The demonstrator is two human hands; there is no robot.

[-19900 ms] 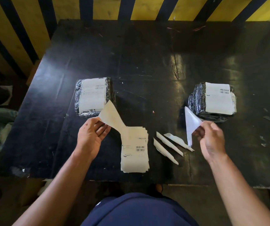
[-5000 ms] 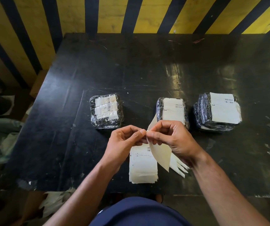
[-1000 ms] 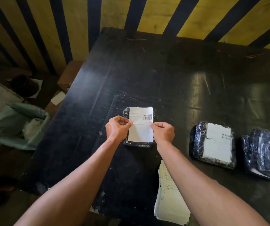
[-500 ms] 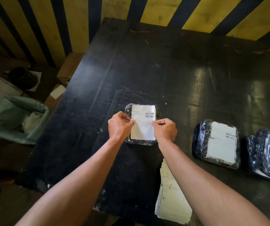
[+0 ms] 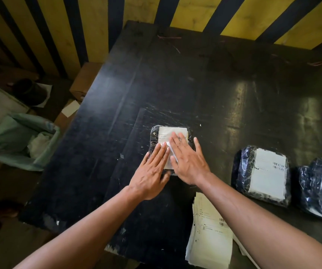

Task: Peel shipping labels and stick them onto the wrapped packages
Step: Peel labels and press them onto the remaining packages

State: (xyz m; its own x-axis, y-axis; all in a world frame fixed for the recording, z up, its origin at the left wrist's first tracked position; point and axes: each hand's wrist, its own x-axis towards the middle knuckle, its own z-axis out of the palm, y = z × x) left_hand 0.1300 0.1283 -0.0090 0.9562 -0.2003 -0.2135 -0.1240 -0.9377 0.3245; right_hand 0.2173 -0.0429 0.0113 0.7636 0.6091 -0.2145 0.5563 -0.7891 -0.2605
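Both hands had let go of the label's side edges, which they pinched half a second earlier, and now lay flat on it with fingers spread. The left hand (image 5: 152, 171) rested palm down over the label's (image 5: 172, 133) lower left part, its fingertips reaching onto the white paper and the black wrap beside it. The right hand (image 5: 188, 161) lay just beside the left, palm down and open, covering the label's right half, with its little finger reaching past the package's right edge. Neither hand gripped anything.

Under both hands sat the wrapped package (image 5: 154, 137), a small black plastic-wrapped block on the dark tabletop (image 5: 195, 84); the label lay on its top face, and only its upper part with some printed lines showed beyond the fingers.

To the right of the right hand, apart from it, sat a second wrapped package (image 5: 242, 171) with a white label (image 5: 267, 171) already on top, its barcode near the right edge. Just beside that one, farther right and cut by the frame edge, sat a third package (image 5: 319, 187) in glossy black wrap.

Below the right forearm, near the tabletop's front edge, lay a stack of unpeeled labels (image 5: 210, 239), partly hidden by the arm.

Off to the left of the left hand, down on the floor, stood a bin lined with a pale green bag (image 5: 20, 136). Yellow and black stripes covered the wall (image 5: 191, 14) beyond the tabletop.
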